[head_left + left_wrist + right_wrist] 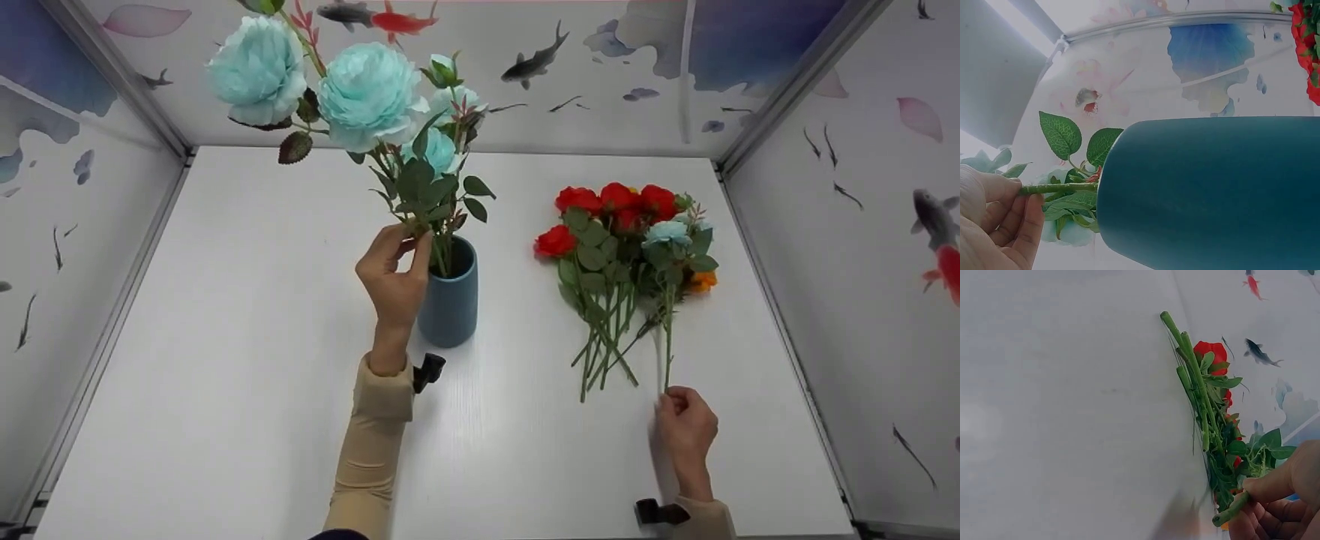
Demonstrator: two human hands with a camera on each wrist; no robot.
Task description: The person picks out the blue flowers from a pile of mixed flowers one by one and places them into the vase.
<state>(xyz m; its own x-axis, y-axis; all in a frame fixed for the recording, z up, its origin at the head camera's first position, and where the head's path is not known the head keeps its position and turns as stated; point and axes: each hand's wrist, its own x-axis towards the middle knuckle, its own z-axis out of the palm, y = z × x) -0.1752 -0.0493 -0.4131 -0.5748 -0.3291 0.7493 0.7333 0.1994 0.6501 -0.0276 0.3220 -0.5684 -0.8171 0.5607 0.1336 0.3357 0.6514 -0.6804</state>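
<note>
Over the white tabletop [247, 337], the left hand [396, 279] pinched a stem [1061, 188] just above the vase [450, 315]; beside the roses [619, 196], the right hand [690, 431] gripped a blue flower [666, 233], likely light, bendy, best held low.

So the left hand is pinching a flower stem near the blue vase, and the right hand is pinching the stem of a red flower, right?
Not quite: the flower's colour is wrong. The head view shows the right hand pinching the stem of a light blue flower. The left hand is indeed pinching a flower stem near the blue vase.
</note>
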